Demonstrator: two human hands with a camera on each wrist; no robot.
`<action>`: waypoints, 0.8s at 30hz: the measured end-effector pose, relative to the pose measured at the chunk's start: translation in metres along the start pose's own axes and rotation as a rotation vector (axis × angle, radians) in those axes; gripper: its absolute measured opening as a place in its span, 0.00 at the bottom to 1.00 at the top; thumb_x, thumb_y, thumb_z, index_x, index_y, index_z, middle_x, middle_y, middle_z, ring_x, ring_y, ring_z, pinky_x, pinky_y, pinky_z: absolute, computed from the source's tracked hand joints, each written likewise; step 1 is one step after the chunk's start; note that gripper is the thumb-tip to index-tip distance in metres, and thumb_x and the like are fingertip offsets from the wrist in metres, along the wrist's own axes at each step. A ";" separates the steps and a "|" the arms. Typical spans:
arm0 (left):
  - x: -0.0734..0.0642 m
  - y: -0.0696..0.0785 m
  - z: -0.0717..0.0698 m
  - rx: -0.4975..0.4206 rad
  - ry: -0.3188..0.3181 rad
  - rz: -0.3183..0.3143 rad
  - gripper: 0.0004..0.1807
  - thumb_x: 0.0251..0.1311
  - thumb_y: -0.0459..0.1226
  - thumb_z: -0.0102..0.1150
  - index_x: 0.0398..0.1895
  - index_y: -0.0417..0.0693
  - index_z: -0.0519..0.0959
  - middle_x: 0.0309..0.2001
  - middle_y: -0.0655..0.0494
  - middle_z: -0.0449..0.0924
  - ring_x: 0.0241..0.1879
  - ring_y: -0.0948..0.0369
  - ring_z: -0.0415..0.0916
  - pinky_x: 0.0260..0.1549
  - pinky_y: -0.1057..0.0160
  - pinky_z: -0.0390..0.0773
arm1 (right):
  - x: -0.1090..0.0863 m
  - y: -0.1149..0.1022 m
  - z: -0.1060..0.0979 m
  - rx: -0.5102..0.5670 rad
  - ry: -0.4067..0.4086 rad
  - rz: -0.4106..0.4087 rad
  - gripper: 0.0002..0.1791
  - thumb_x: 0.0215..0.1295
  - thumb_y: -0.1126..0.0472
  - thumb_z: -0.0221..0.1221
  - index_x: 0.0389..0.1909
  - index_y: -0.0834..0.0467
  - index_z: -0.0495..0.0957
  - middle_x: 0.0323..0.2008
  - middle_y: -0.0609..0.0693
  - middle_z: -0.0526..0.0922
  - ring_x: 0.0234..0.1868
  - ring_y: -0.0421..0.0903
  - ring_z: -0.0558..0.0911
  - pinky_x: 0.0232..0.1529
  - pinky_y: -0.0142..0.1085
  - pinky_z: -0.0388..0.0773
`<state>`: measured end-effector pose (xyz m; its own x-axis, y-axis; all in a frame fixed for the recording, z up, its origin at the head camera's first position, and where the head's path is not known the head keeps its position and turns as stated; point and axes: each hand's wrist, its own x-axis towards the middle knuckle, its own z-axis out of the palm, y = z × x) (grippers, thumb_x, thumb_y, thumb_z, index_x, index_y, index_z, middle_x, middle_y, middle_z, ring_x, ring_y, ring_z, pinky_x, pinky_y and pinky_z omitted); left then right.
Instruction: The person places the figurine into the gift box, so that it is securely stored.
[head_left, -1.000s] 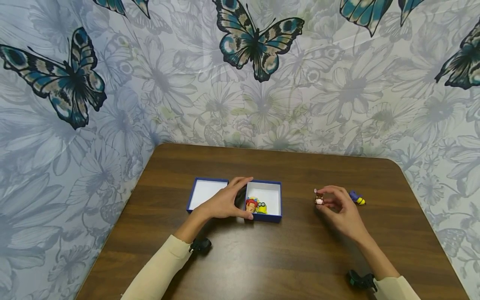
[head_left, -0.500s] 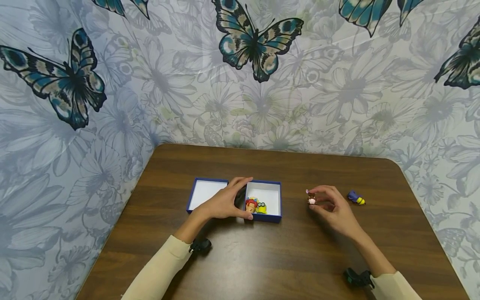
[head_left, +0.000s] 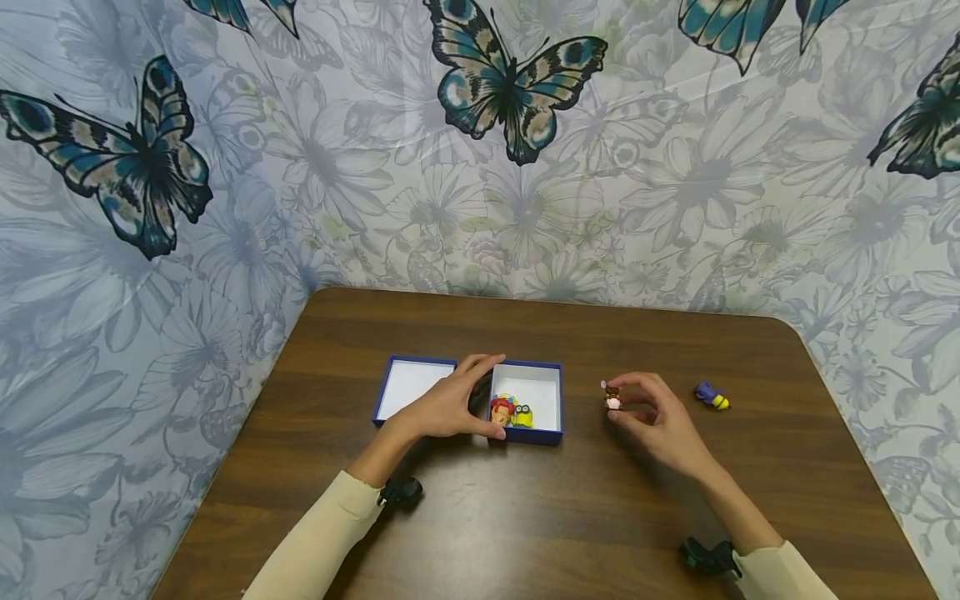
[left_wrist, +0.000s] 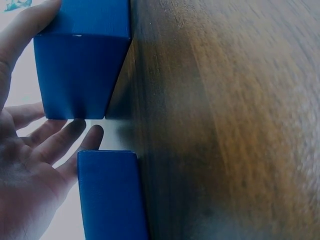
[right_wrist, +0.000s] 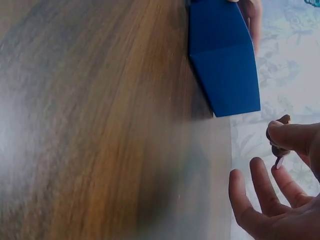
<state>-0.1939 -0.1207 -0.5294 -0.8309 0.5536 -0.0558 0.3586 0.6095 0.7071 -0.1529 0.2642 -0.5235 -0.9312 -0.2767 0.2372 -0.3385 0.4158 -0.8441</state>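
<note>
My left hand [head_left: 447,404] holds a small blue box [head_left: 536,437] with a white inside, the thumb on its near wall and the fingers at its far left corner. Inside, at the near left, lie a red-haired toy figure [head_left: 502,409] and a yellow toy figure with goggle eyes [head_left: 523,416]. My right hand [head_left: 666,427] pinches a small brown and pink toy figure [head_left: 612,398] between thumb and fingers, above the table to the right of the box. The right wrist view shows this brown figure [right_wrist: 280,146] mostly covered by the thumb.
A blue-edged white tray or lid [head_left: 416,386] lies left of the box, partly behind my left hand. A purple and yellow toy figure [head_left: 711,396] lies on the wooden table [head_left: 570,517] to the right. A butterfly-patterned cloth [head_left: 570,208] hangs behind the table.
My right hand has moved left with the brown toy figure, away from the purple and yellow one, which now shows fully. My left hand and the box have stayed in place.
</note>
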 end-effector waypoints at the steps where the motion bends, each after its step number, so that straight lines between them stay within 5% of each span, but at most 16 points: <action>1: 0.000 0.000 0.000 -0.001 0.000 -0.001 0.68 0.48 0.64 0.83 0.89 0.73 0.49 0.84 0.57 0.55 0.77 0.43 0.69 0.73 0.33 0.71 | 0.000 -0.001 0.001 -0.006 0.000 0.008 0.25 0.66 0.71 0.72 0.62 0.57 0.80 0.59 0.57 0.78 0.54 0.41 0.87 0.49 0.33 0.88; 10: 0.000 0.001 0.000 0.017 0.002 0.000 0.68 0.48 0.63 0.83 0.89 0.73 0.49 0.83 0.57 0.55 0.76 0.44 0.70 0.73 0.35 0.71 | 0.002 -0.014 0.010 -0.040 -0.034 0.107 0.23 0.68 0.67 0.72 0.62 0.54 0.79 0.59 0.59 0.78 0.57 0.59 0.88 0.50 0.37 0.88; 24: 0.001 0.001 -0.001 0.020 0.002 0.003 0.68 0.48 0.63 0.83 0.89 0.72 0.50 0.83 0.57 0.56 0.75 0.44 0.71 0.73 0.36 0.72 | 0.008 -0.023 0.026 -0.043 -0.060 0.129 0.21 0.69 0.64 0.72 0.61 0.51 0.79 0.59 0.59 0.79 0.61 0.61 0.86 0.53 0.56 0.88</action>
<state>-0.1945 -0.1200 -0.5283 -0.8306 0.5544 -0.0525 0.3695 0.6192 0.6929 -0.1487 0.2298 -0.5147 -0.9582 -0.2690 0.0975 -0.2228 0.4876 -0.8442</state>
